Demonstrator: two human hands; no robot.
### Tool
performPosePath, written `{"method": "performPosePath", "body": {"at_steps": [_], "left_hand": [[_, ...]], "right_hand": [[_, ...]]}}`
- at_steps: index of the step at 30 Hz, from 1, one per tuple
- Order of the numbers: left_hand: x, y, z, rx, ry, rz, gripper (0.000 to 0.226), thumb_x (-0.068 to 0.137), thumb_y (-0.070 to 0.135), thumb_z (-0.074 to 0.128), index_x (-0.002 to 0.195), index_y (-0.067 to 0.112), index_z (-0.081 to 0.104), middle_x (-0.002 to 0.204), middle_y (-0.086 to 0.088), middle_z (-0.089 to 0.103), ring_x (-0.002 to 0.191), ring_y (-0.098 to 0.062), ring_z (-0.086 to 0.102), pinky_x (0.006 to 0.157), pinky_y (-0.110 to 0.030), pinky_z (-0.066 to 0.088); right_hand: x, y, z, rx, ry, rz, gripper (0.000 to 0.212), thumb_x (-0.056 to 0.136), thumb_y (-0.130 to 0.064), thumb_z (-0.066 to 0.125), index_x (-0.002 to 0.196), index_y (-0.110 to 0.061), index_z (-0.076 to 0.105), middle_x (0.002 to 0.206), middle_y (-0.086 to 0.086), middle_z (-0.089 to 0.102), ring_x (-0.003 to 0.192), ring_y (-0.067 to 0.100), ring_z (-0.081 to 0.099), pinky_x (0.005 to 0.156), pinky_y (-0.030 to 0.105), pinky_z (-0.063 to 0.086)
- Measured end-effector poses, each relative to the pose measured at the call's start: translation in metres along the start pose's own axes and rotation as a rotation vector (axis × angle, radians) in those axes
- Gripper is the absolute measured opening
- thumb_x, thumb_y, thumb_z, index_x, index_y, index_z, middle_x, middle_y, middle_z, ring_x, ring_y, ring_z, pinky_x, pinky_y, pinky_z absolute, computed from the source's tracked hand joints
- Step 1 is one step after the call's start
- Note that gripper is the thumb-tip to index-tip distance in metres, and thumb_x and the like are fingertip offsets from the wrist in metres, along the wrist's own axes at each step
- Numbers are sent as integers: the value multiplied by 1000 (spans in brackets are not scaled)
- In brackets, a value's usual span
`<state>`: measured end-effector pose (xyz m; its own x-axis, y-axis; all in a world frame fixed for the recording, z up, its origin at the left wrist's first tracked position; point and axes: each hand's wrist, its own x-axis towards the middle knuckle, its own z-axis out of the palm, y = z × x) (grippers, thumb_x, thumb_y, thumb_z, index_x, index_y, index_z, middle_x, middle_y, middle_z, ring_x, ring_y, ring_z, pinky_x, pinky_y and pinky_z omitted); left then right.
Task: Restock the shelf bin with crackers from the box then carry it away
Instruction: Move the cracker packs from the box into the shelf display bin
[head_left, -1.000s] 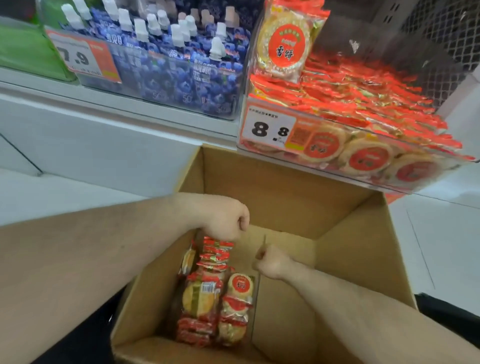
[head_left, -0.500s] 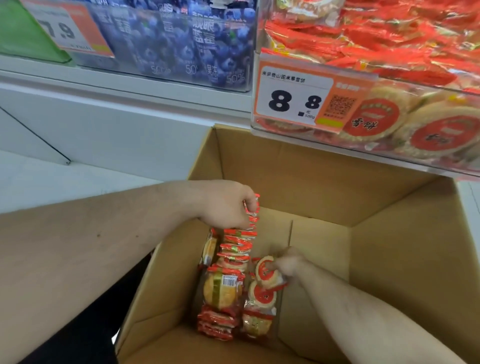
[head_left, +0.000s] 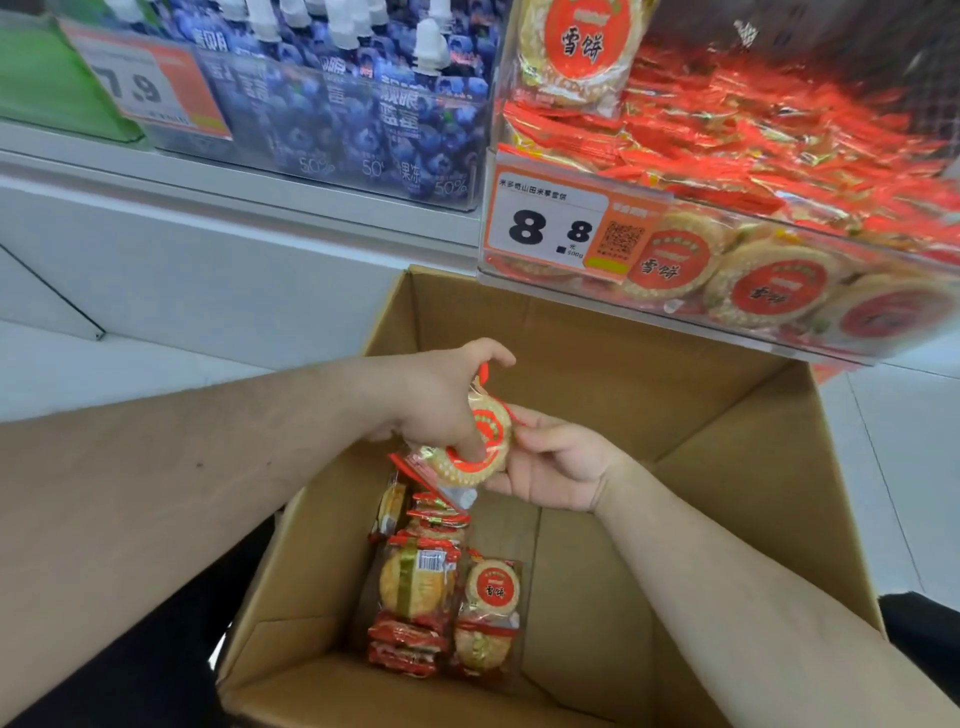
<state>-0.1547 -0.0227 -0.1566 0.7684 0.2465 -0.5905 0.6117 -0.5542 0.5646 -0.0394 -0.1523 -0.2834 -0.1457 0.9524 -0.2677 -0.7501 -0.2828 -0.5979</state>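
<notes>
An open cardboard box (head_left: 727, 467) stands on the floor below the shelf. Several red-and-gold cracker packs (head_left: 415, 587) lie on its bottom at the left. Above them my left hand (head_left: 441, 395) grips a stack of cracker packs (head_left: 472, 447), thumb across the round red label. My right hand (head_left: 561, 462) holds the same stack from the right side, fingers curled against its edge. The clear shelf bin (head_left: 779, 322) at the upper right is heaped with the same crackers and carries an 8.8 price tag (head_left: 550, 228).
A second clear bin of blue blueberry jelly pouches (head_left: 363, 119) with a 7.9 tag sits left of the cracker bin. A green bin (head_left: 47, 88) is at the far left. White shelf base and pale floor tiles (head_left: 130, 364) surround the box.
Both hands rose from deep in the box. The right hand lifted a pack and brought it to the left hand's stack; both now hold it above the remaining packs.
</notes>
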Motion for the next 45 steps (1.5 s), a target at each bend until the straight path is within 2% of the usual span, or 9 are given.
{"method": "performPosePath", "body": {"at_steps": [3,6,8,16,22,28,32,38,45], "left_hand": [[0,-5,-3,73,65,-28,93,71,13,82,142,37,27,120,5,47,93,-20,59,74,-36,56],[4,-13,-3,123,65,-64,90,71,15,82,140,31,27,120,1,52,94,-24,64,79,-45,55],[8,-16,-5,120,65,-78,88,72,15,83,139,29,27,119,0,51,93,-22,63,78,-44,57],[20,-25,-9,70,86,-101,83,75,17,82,138,31,29,109,3,50,85,-15,58,63,-29,51],[22,-26,-16,-114,37,-107,60,85,10,67,131,32,36,108,-9,55,78,-21,55,64,-35,44],[13,-22,-26,-422,30,-102,26,90,10,58,108,29,55,111,-20,65,83,-28,60,59,-34,37],[2,-8,-27,-615,49,-51,20,95,7,54,111,19,57,101,-13,70,89,-25,70,74,-37,56],[-17,14,-22,-743,47,45,20,98,11,50,117,14,57,104,-17,72,99,-31,69,92,-56,52],[-48,47,-22,-964,-58,233,42,99,53,37,123,28,60,112,-1,73,102,-24,69,86,-48,54]], "right_hand": [[-8,21,-32,71,308,74,54,60,-29,84,107,-11,66,102,14,68,92,28,65,76,35,53],[-5,71,-64,-246,884,361,25,82,-28,66,101,-13,63,89,6,65,78,21,60,75,32,46],[1,106,-75,-441,1027,584,15,91,-25,58,95,-12,64,84,4,63,70,17,56,73,30,45],[25,145,-73,-829,1012,742,67,81,-26,78,139,-15,47,141,1,53,127,14,51,99,18,41],[0,110,-80,-928,959,741,51,74,-27,83,116,-4,65,107,5,70,93,16,67,75,21,54],[-46,9,-24,-779,810,395,18,81,-8,76,95,-12,65,82,0,72,66,7,66,51,16,46],[-82,-44,26,-691,716,199,17,80,-11,75,95,-16,68,91,7,72,82,20,59,60,26,35],[-110,-82,89,-546,574,-54,75,48,-35,94,113,-8,65,105,15,70,96,28,62,84,38,40],[-98,-92,151,-704,782,-300,34,66,-10,79,96,-5,64,83,8,74,75,18,71,74,33,57]]}}
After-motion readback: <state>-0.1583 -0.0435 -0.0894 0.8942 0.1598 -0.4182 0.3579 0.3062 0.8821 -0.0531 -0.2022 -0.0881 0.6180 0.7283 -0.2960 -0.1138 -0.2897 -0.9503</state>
